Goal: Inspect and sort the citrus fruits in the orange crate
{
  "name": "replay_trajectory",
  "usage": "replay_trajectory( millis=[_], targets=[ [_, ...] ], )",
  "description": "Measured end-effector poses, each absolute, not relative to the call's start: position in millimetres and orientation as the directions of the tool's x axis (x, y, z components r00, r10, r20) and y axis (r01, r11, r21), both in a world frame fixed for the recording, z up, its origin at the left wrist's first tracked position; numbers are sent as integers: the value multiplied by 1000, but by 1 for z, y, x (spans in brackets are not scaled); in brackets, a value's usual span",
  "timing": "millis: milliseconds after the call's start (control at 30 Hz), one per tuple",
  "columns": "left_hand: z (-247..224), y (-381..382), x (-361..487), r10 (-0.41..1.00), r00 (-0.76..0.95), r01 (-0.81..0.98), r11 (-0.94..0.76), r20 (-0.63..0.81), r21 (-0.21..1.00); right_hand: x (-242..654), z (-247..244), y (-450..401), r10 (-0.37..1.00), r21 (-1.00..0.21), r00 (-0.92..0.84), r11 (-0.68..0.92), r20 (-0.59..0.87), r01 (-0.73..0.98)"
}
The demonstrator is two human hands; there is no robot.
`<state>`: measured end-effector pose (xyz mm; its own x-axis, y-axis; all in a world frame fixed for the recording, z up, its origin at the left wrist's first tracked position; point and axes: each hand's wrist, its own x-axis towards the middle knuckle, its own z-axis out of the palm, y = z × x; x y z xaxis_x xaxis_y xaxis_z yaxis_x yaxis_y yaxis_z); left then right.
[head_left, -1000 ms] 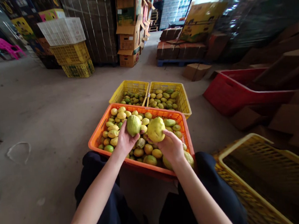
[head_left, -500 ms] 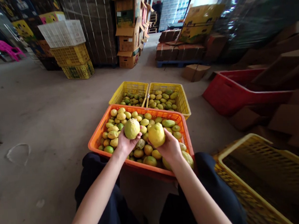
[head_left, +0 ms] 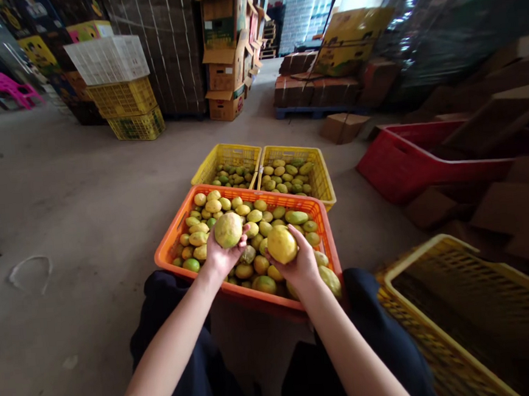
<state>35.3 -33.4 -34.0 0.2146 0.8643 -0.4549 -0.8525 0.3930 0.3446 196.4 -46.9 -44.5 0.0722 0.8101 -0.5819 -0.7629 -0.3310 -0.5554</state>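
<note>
My left hand (head_left: 219, 256) is closed round a large, round yellow-green fruit (head_left: 228, 229) with a mottled skin. In my right hand (head_left: 304, 264) sits a yellow, rounded fruit (head_left: 281, 244), its fingers curled round the far and right sides. Both fruits are held side by side, apart, above an orange crate (head_left: 330, 235) between my knees. Yellow and green fruits of many sizes fill this crate, some with brown patches; a large pale-green fruit (head_left: 330, 281) lies in its near right corner. My forearms cover part of the crate's near side.
Two yellow crates (head_left: 321, 169) with similar fruits stand just beyond the orange one. To my right are another yellow crate (head_left: 416, 259) and a red bin (head_left: 393, 169) among cardboard boxes. Farther off stand stacked crates (head_left: 122, 98), a cardboard stack (head_left: 222, 76) and a pink chair (head_left: 11, 87).
The left fruit has moved slightly left and down. The right fruit has turned in my hand and shifted a little to the right. Both hands keep hold.
</note>
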Motion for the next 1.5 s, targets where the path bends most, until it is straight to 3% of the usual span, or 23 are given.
replay_trajectory(
  millis=[167,367,533,667,833,933,1100,1300,1500],
  targets=[
    [-38,-30,39,860,187,-823,401,-475,402,192,-54,-45,866,-587,-104,-414,-489,-695],
    [-31,-34,38,849,113,-780,397,-516,483,193,-44,-48,858,-586,-6,-356,-514,-728],
    [-40,-32,36,823,169,-805,433,-543,405,199,-52,-46,816,-511,-77,-429,-573,-744],
    [-48,-28,38,777,213,-794,490,-592,358,196,-57,-44,806,-533,-72,-452,-587,-715],
    [-40,-31,40,782,160,-792,466,-602,394,194,-52,-46,775,-486,-15,-411,-632,-771],
    [-36,-33,38,786,121,-774,457,-606,438,198,-56,-47,799,-475,-71,-424,-598,-771],
    [-45,-33,33,825,154,-794,431,-544,428,201,-66,-45,836,-542,-137,-460,-531,-703],
    [-45,-33,35,884,96,-814,334,-458,476,190,-52,-48,842,-518,-7,-339,-540,-785],
    [-38,-41,38,980,111,-704,196,-168,683,187,-42,-54,969,-674,-15,-182,-245,-716]
  ],
)
